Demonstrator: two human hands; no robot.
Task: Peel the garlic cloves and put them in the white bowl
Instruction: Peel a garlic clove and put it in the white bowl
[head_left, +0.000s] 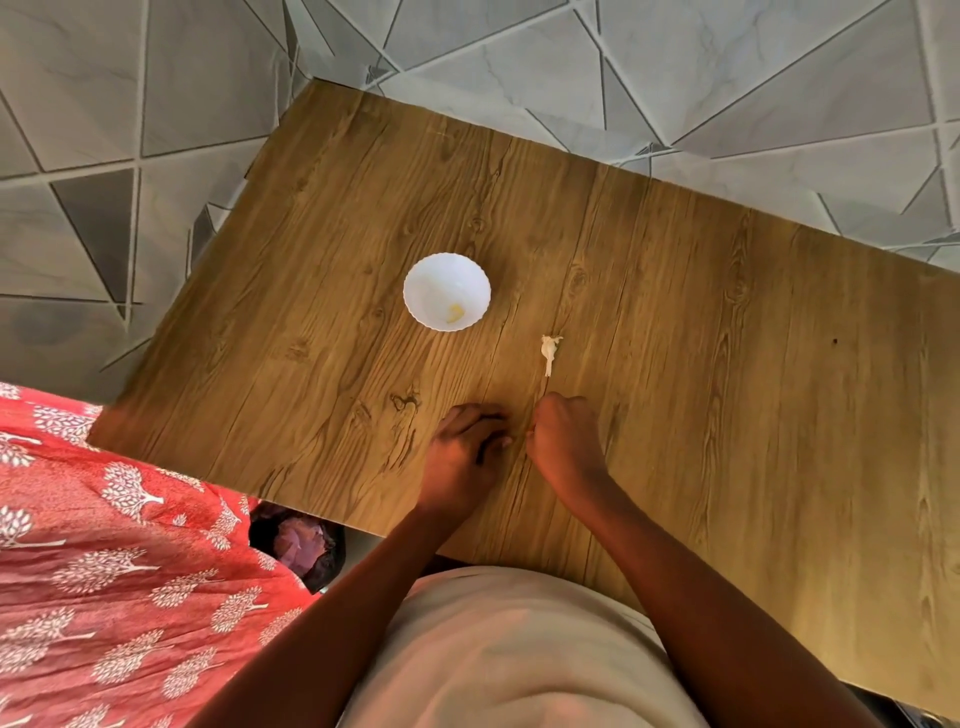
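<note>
A white scalloped bowl (415, 280) stands on the wooden table (727, 364) and holds one peeled yellowish garlic clove (455, 313). To its right lies a scrap of white garlic skin with a stem (549, 351). Nearer the front edge, my left hand (462, 452) and my right hand (566, 441) rest close together on the table, a narrow gap between them. The fingers of both hands are curled inward. Anything held inside them is hidden from view.
The table sits at an angle over a grey tiled floor with a triangle pattern (156, 104). A red cloth with white tree prints (104, 571) lies at the lower left. A dark bin with purplish scraps (298, 545) sits below the table's front edge.
</note>
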